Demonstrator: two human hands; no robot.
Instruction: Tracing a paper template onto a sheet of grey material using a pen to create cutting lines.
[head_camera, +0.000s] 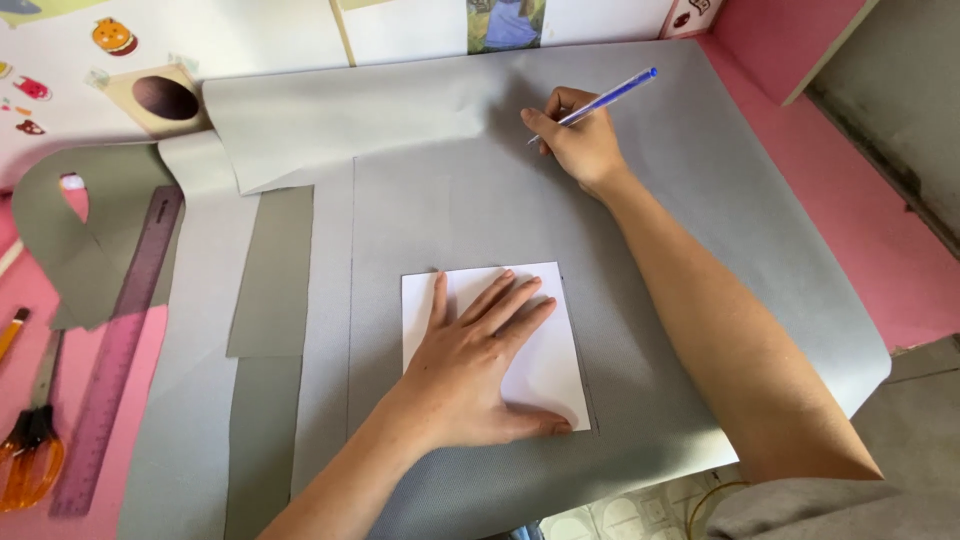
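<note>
My left hand (475, 360) lies flat, fingers spread, on a white rectangular card (552, 362) that rests on a large grey sheet of fabric-like material (640, 260). A thin pen line runs along the card's right edge. Farther back, my right hand (578, 140) grips a blue pen (612, 95), its tip touching the grey sheet near the far fold.
Cut grey strips (270, 270) and a curved grey offcut (85, 215) lie to the left on the pink table (860, 200). A purple ruler (115, 350) and orange-handled scissors (35, 455) sit at the left edge. Stickers and pictures cover the white wall (260, 35) behind.
</note>
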